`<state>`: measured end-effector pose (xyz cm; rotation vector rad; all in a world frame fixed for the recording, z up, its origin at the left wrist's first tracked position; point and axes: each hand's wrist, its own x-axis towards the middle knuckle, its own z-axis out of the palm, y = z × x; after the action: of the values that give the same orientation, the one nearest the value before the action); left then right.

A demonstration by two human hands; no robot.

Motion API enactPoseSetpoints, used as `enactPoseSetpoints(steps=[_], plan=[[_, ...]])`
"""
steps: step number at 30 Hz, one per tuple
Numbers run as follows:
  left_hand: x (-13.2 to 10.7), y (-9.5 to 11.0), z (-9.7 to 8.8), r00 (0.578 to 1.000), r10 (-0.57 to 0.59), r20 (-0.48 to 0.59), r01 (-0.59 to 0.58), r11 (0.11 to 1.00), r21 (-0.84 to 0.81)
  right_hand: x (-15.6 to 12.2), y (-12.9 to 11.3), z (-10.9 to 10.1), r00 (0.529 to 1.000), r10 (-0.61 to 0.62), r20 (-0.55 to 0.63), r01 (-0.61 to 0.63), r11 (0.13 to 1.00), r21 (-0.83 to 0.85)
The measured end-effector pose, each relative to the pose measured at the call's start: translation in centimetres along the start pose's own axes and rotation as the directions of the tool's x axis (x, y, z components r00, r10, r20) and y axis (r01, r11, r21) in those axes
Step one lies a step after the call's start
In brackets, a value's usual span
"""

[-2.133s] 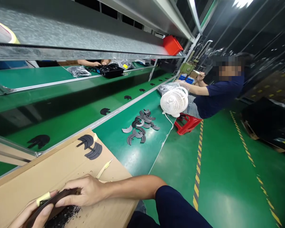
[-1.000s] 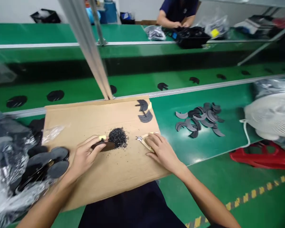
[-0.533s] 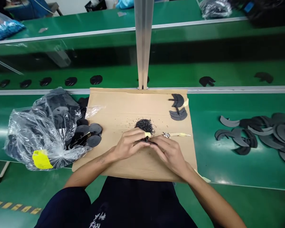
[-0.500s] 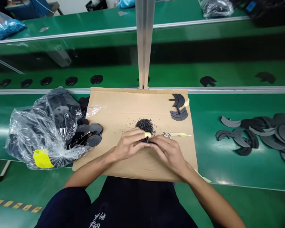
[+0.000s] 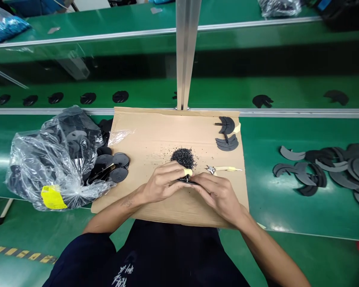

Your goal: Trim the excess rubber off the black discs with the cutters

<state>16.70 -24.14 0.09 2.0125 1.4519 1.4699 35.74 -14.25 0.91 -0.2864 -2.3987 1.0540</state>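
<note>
Black plastic part (image 5: 189,181), thin and seen nearly edge-on, is between my two hands over the cardboard sheet (image 5: 155,131) that covers this stretch of the green worktop (image 5: 269,207). Both grips are closed on it: my left hand (image 5: 163,181) pinches one end, a yellow wrap (image 5: 188,172) round one finger, and my right hand (image 5: 219,193) pinches the other. My fingers mask most of it, so I cannot tell its full outline. I judge it light and fairly stiff, smooth enough to slide a little; a thin edge or narrow prong might snap if bent hard, so the broad faces near the rim seem the best place to take hold, thumb below and fingers above. Just beyond it, at twelve o'clock, lies a heap of black scraps (image 5: 183,157). The nippers (image 5: 224,169) lie untouched between two and three o'clock, and two crescent-shaped parts (image 5: 227,143) rest near the sheet's corner at one o'clock. Well apart, a clear plastic bag (image 5: 62,159) and black discs (image 5: 119,167) sit around nine, with loose crescent pieces (image 5: 305,171) at three.
</note>
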Motion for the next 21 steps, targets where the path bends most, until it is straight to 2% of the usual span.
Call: enactPoseSetpoints(steps=[2, 7, 12, 15, 18, 21], plan=[[0.1, -0.1, 0.1, 1.000, 0.009, 0.025, -0.009, 1.000, -0.028, 0.0, -0.1, -0.1, 1.000, 0.001, 0.009, 0.000, 1.000, -0.013], [0.1, 0.0, 0.2, 0.997, 0.041, -0.060, -0.045, 0.996, -0.071, 0.1, -0.2, -0.4, 1.000, -0.008, 0.019, 0.008, 1.000, -0.016], [0.3, 0.2, 0.2, 1.000, -0.001, 0.025, 0.003, 0.995, -0.099, 0.1, -0.3, -0.2, 1.000, -0.024, -0.004, 0.024, 1.000, -0.001], [0.2, 0.0, 0.1, 0.999, -0.009, 0.040, 0.014, 0.993, -0.118, -0.1, 0.1, -0.4, 1.000, -0.026, 0.004, 0.026, 1.000, -0.007], [-0.2, -0.2, -0.1, 0.999, -0.033, 0.006, 0.033, 0.996, -0.084, -1.0, 1.3, -1.6, 0.996, 0.027, 0.084, -0.009, 0.978, -0.210], [-0.5, -0.4, -0.6, 0.998, -0.053, -0.035, 0.051, 0.998, -0.038, -2.9, 3.1, -3.5, 0.982, 0.166, 0.086, -0.092, 0.831, -0.549]])
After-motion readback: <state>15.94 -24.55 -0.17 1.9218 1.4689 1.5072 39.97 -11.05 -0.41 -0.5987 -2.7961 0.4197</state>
